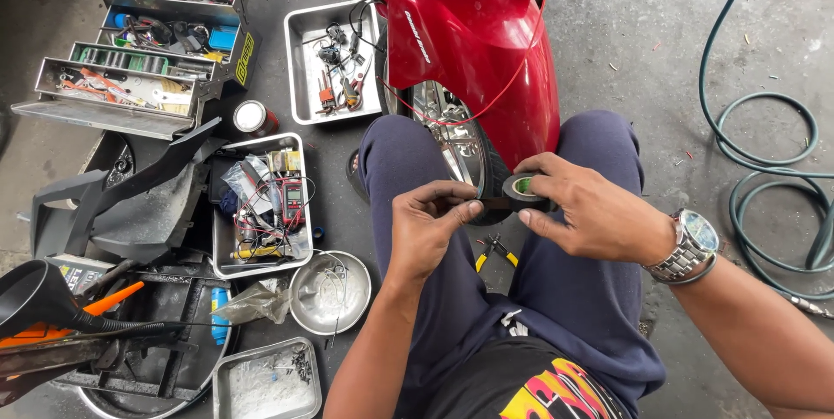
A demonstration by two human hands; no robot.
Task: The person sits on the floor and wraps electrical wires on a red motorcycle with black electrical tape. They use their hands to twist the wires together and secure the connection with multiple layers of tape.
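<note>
At frame centre, our right hand [599,215] grips the black tape roll [524,189] while left hand [426,228] fingers pinch its free end; a steady pull seems needed.

A small roll of black electrical tape [523,187] with a green inner core is sitting upright on edge just right of the picture's centre, and a short strip is stretching from it toward nine o'clock, pulled taut above dark blue trousers.
</note>
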